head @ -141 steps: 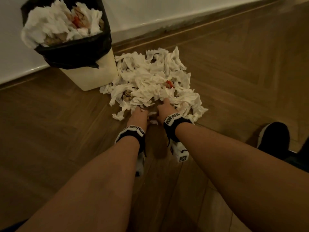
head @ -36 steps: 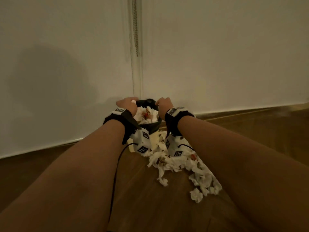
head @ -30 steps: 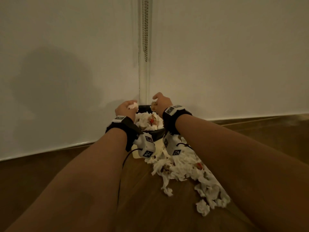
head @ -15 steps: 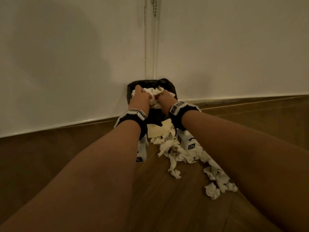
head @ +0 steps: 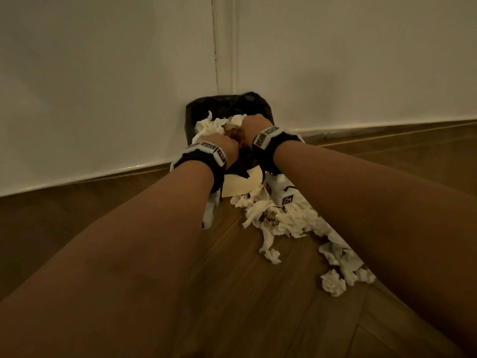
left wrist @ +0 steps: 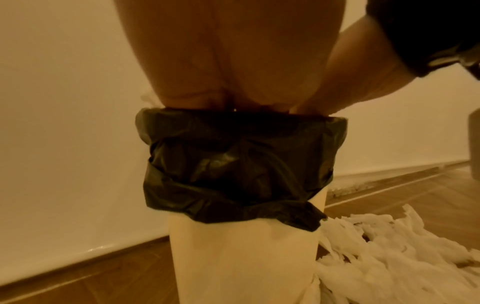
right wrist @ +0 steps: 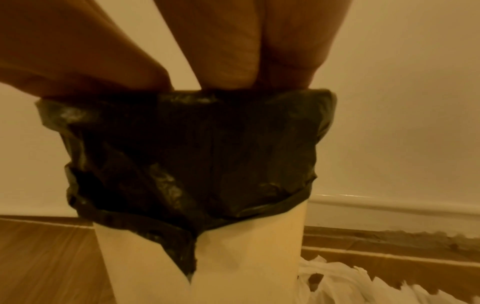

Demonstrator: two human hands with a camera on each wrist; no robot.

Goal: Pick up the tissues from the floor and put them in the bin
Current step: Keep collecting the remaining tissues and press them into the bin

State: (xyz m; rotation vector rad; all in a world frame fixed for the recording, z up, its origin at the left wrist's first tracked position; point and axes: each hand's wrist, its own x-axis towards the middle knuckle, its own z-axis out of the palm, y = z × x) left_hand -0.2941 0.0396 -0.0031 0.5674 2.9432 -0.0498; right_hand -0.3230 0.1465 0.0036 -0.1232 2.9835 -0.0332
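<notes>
The bin [head: 241, 183] stands at the centre of the head view against the white wall [head: 103, 73], cream-sided, with a black liner [head: 227, 105] folded down over its rim; white tissues [head: 210, 127] are heaped inside to the brim, with something brownish among them. The left hand [head: 222, 144] and the right hand [head: 254, 127] both press down into that heap, side by side; the fingers go below the rim and are hidden in every view, so whether they are straight or curled round paper cannot be told. More tissues on the floor [head: 289, 220] trail from the bin's base toward the lower right of the frame, partly covered by the right forearm; the wrist views cut this pile off at their lower right corners. Black bands with white markers circle both wrists; the wooden floor [head: 245, 306] fills the lower frame; the light is dim and yellowish.
</notes>
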